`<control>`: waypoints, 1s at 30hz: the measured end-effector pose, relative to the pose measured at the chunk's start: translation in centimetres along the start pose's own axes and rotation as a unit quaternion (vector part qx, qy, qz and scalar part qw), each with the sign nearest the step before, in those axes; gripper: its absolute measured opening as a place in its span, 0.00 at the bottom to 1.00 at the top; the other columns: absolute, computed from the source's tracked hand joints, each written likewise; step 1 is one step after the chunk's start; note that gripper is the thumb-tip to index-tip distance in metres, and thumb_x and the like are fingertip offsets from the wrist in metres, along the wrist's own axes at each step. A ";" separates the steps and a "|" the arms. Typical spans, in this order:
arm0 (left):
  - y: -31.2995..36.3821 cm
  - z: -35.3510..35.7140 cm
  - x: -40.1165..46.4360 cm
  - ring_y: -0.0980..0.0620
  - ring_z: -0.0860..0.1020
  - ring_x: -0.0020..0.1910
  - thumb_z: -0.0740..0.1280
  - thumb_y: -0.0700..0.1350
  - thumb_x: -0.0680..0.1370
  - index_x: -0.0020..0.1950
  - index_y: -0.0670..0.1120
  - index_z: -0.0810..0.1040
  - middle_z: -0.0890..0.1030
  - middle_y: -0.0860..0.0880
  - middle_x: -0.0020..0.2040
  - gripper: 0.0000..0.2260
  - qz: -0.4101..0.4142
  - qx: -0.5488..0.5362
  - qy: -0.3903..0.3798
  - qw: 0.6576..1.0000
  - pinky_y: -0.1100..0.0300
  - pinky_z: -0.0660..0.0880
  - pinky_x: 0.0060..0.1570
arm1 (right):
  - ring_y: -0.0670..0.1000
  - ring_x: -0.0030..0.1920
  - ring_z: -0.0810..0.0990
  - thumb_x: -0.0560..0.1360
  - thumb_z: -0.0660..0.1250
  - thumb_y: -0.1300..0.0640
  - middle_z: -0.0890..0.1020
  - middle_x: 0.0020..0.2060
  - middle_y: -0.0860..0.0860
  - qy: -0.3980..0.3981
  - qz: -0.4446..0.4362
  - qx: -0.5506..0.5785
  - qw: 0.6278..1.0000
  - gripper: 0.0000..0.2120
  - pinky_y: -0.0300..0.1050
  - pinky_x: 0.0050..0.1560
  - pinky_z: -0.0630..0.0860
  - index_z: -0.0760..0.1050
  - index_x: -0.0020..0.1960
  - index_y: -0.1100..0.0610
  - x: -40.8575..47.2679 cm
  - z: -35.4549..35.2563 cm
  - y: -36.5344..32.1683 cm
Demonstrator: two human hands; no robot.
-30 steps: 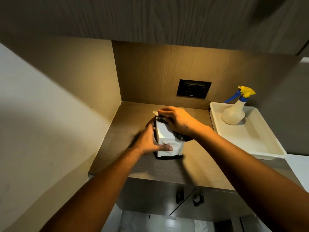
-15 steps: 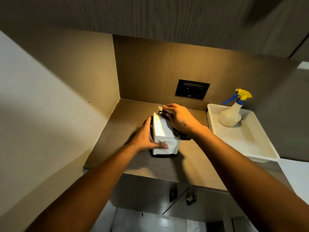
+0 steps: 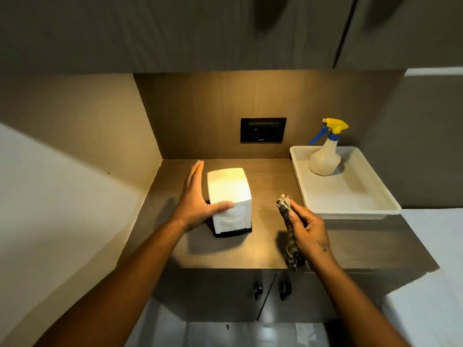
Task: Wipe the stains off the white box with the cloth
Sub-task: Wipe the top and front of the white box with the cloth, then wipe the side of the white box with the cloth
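The white box (image 3: 229,189) stands upright on a dark base in the middle of the brown counter (image 3: 225,249). My left hand (image 3: 196,200) rests flat along its left side, fingers straight, thumb lying across the box's front top edge. My right hand (image 3: 307,231) is off to the right of the box, clear of it, shut on a dark patterned cloth (image 3: 288,229). The cloth hangs down from the hand toward the counter's front edge.
A white tray (image 3: 350,211) sits at the counter's right with a spray bottle (image 3: 325,154) with a yellow and blue head standing in it. A black wall socket (image 3: 263,130) is behind. Cabinets hang overhead; cupboard knobs (image 3: 271,289) are below the counter.
My right hand has lifted the cloth off the box's top and drawn back to the right. My left hand has loosened from gripping the box to lying flat against it.
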State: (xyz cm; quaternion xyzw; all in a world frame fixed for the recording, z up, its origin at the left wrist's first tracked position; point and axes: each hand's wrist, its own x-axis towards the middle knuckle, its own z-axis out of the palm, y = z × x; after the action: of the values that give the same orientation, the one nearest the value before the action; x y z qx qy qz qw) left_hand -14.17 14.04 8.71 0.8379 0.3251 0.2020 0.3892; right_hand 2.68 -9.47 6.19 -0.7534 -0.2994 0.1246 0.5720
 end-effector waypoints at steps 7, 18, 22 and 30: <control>5.2 4.0 2.5 0.45 0.41 0.84 0.49 0.64 0.85 0.84 0.44 0.48 0.47 0.44 0.86 0.35 0.018 0.279 -0.090 0.956 0.44 0.41 0.80 | 0.44 0.58 0.76 0.78 0.63 0.59 0.78 0.56 0.41 0.069 0.160 0.186 0.967 0.16 0.41 0.61 0.72 0.74 0.66 0.51 -1.6 4.3 0.9; 2.7 -1.4 4.2 0.52 0.42 0.83 0.48 0.60 0.83 0.84 0.44 0.46 0.46 0.47 0.86 0.34 0.134 0.312 -0.206 0.918 0.49 0.44 0.83 | 0.44 0.56 0.72 0.79 0.62 0.55 0.71 0.58 0.45 0.081 0.160 0.151 0.972 0.16 0.24 0.47 0.70 0.73 0.66 0.48 -5.5 9.7 0.2; 2.6 -1.8 4.7 0.52 0.42 0.84 0.48 0.59 0.83 0.84 0.44 0.46 0.45 0.47 0.86 0.34 0.150 0.322 -0.224 0.907 0.49 0.44 0.83 | 0.42 0.57 0.72 0.80 0.61 0.57 0.71 0.60 0.45 0.079 0.125 0.220 0.964 0.17 0.20 0.45 0.67 0.72 0.68 0.53 -4.8 11.2 -2.2; 2.8 -1.6 4.4 0.51 0.42 0.84 0.48 0.59 0.83 0.84 0.44 0.46 0.45 0.48 0.86 0.34 0.144 0.312 -0.228 0.911 0.46 0.44 0.83 | 0.49 0.63 0.72 0.79 0.61 0.60 0.72 0.62 0.51 0.089 0.133 0.246 0.956 0.17 0.21 0.48 0.67 0.71 0.68 0.54 -3.4 11.7 -1.6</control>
State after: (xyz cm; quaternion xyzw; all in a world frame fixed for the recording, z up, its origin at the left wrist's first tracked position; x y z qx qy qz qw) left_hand -10.92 16.58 12.30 0.9776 0.1495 -0.0527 0.1385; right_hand -6.74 -2.02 3.51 -0.6307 -0.1040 0.2018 0.7421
